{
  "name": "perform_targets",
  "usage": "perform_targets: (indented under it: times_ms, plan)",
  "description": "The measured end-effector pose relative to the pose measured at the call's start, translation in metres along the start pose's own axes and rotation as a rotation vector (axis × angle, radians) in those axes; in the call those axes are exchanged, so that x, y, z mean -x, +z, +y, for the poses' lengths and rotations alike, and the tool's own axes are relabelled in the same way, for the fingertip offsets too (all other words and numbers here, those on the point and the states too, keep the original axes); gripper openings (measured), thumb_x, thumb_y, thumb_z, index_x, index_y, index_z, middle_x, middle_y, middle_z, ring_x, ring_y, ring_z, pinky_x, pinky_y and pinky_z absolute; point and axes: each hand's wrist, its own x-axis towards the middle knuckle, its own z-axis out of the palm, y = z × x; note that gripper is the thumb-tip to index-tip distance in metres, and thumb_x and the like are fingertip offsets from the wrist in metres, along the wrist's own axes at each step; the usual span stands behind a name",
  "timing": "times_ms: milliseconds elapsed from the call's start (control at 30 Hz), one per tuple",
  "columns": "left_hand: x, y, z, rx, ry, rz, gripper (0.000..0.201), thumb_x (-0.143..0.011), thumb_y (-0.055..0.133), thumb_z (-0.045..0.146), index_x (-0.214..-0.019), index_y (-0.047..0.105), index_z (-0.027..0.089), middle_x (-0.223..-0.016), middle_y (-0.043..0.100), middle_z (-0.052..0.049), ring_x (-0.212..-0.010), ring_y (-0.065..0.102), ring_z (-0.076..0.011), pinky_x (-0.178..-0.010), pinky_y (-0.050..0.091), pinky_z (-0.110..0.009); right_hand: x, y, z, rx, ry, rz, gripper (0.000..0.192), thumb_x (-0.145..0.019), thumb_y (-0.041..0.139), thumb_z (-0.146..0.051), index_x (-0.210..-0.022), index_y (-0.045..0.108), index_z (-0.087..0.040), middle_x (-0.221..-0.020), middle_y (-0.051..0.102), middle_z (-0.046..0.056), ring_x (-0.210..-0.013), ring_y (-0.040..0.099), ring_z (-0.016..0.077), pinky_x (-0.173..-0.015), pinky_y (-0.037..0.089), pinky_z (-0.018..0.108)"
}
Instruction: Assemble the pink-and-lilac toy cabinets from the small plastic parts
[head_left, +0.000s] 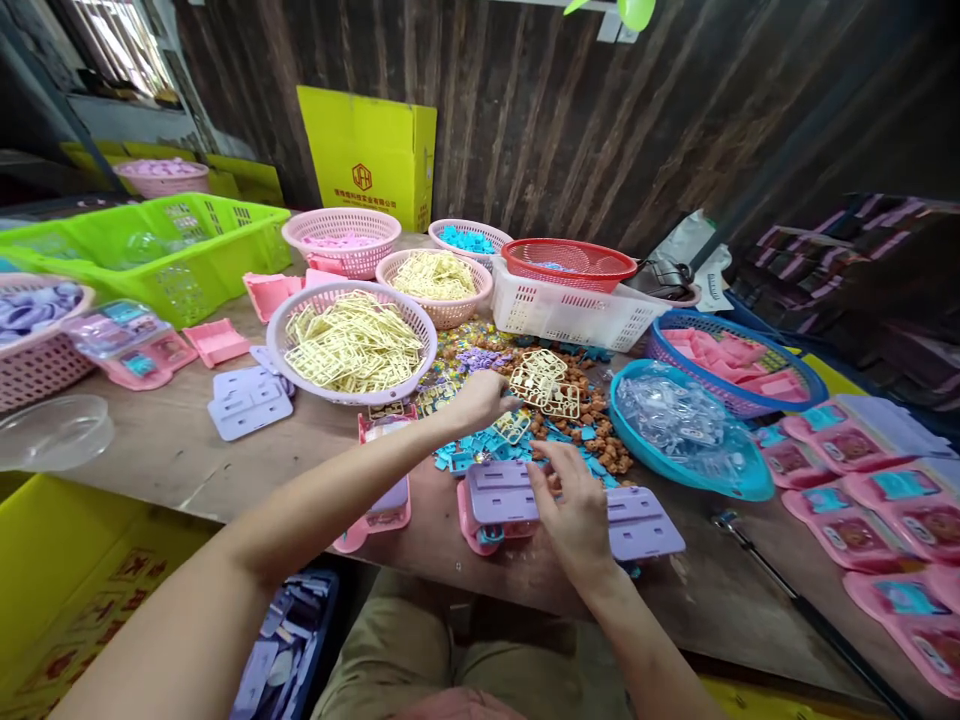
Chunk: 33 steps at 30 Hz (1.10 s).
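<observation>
Centrally, left hand, right hand, crowded table

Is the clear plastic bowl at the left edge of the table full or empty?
Empty. The clear bowl stands upright on the table, and only its bare bottom shows through; no parts lie inside.

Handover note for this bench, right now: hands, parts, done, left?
Left hand: reaching over the loose pile of small parts, fingers closed near a cream lattice piece; whether it grips one, I cannot tell.
Right hand: open, fingertips on the lavender panel that sits on a pink tray at the table edge.
Second lavender panel lies just right of it.
Done: filled pink trays laid out far right.
Left: the tray under the right hand; another pink tray to its left.
</observation>
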Motion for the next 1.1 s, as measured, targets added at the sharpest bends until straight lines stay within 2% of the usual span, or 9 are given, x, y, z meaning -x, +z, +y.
perform_targets:
  times_ms: [133,300,367,467,600,667,767,933,1100]
  plan:
    - [0.047,-0.020,-0.001,0.361,-0.052,-0.107,0.036,-0.085,0.043,0.034,-0.055,0.053,0.015,-0.044,0.046,0.002,-0.046,0.048,-0.0118,-0.049,0.033,-0.023,-0.001,0.023,-0.020,0.093,-0.204,0.029,0.039,-0.090,0.043,-0.023,-0.128,0.044,-0.019,-0.122,0.054,0.014,-0.113,0.052,0.0247,-0.089,0.048,0.041]
    - [0.103,-0.029,-0.022,0.648,-0.182,-0.141,0.047,-0.090,0.027,0.044,-0.060,0.050,0.016,-0.043,0.045,0.003,-0.039,0.045,-0.0104,-0.047,0.036,-0.023,-0.002,0.046,-0.055,-0.046,-0.279,-0.037,0.041,-0.089,0.036,-0.016,-0.130,0.041,-0.019,-0.115,0.057,0.013,-0.108,0.055,0.0234,-0.092,0.046,0.042]
    - [0.128,-0.036,-0.039,0.657,-0.136,-0.014,0.041,-0.089,0.031,0.046,-0.078,0.056,0.015,-0.058,0.054,0.001,-0.052,0.052,-0.0121,-0.056,0.042,-0.024,-0.001,0.050,-0.067,-0.157,-0.238,-0.090,0.037,-0.088,0.039,-0.017,-0.124,0.046,-0.020,-0.107,0.059,0.011,-0.103,0.056,0.0236,-0.089,0.048,0.042]
    - [0.171,-0.045,-0.073,0.512,-0.024,0.181,0.037,-0.081,0.054,0.040,-0.112,0.053,0.021,-0.103,0.057,-0.005,-0.097,0.055,-0.0191,-0.088,0.042,-0.031,0.005,0.053,-0.081,-0.296,-0.137,-0.143,0.028,-0.084,0.048,-0.020,-0.111,0.053,-0.021,-0.103,0.055,0.010,-0.098,0.055,0.0231,-0.083,0.049,0.038]
    - [0.215,-0.037,-0.115,0.463,0.010,0.004,0.056,-0.076,0.061,0.029,-0.130,0.043,0.030,-0.131,0.038,-0.006,-0.124,0.037,-0.0242,-0.105,0.030,-0.040,0.016,0.057,-0.091,-0.412,-0.020,-0.266,0.021,-0.079,0.055,-0.021,-0.100,0.059,-0.020,-0.092,0.054,0.006,-0.085,0.056,0.0192,-0.075,0.049,0.032]
    - [0.225,-0.023,-0.124,0.503,-0.010,-0.005,0.055,-0.079,0.058,0.026,-0.132,0.041,0.032,-0.131,0.038,-0.005,-0.124,0.037,-0.0231,-0.106,0.030,-0.040,0.022,0.061,-0.094,-0.471,0.020,-0.334,0.023,-0.080,0.054,-0.021,-0.102,0.059,-0.020,-0.088,0.056,0.004,-0.080,0.057,0.0176,-0.072,0.049,0.030]
    - [0.226,0.000,-0.124,0.594,-0.080,0.135,0.053,-0.077,0.062,0.030,-0.128,0.047,0.031,-0.118,0.044,-0.005,-0.116,0.044,-0.0224,-0.103,0.033,-0.039,0.032,0.066,-0.099,-0.538,0.066,-0.361,0.028,-0.080,0.053,-0.022,-0.108,0.057,-0.019,-0.092,0.061,0.005,-0.084,0.059,0.0181,-0.073,0.050,0.030]
    - [0.217,0.030,-0.110,0.862,-0.261,0.381,0.054,-0.074,0.065,0.040,-0.124,0.050,0.027,-0.102,0.044,-0.003,-0.101,0.052,-0.0203,-0.089,0.046,-0.034,0.050,0.072,-0.104,-0.540,0.188,-0.293,0.031,-0.078,0.059,-0.027,-0.107,0.052,-0.019,-0.096,0.065,0.006,-0.077,0.063,0.0166,-0.067,0.053,0.028]
    - [0.216,0.041,-0.105,0.890,-0.286,0.443,0.049,-0.080,0.058,0.043,-0.124,0.049,0.025,-0.107,0.046,-0.005,-0.105,0.052,-0.0212,-0.092,0.042,-0.033,0.055,0.083,-0.108,-0.452,0.129,-0.188,0.023,-0.080,0.058,-0.028,-0.100,0.052,-0.019,-0.085,0.063,0.003,-0.064,0.059,0.0135,-0.061,0.052,0.028]
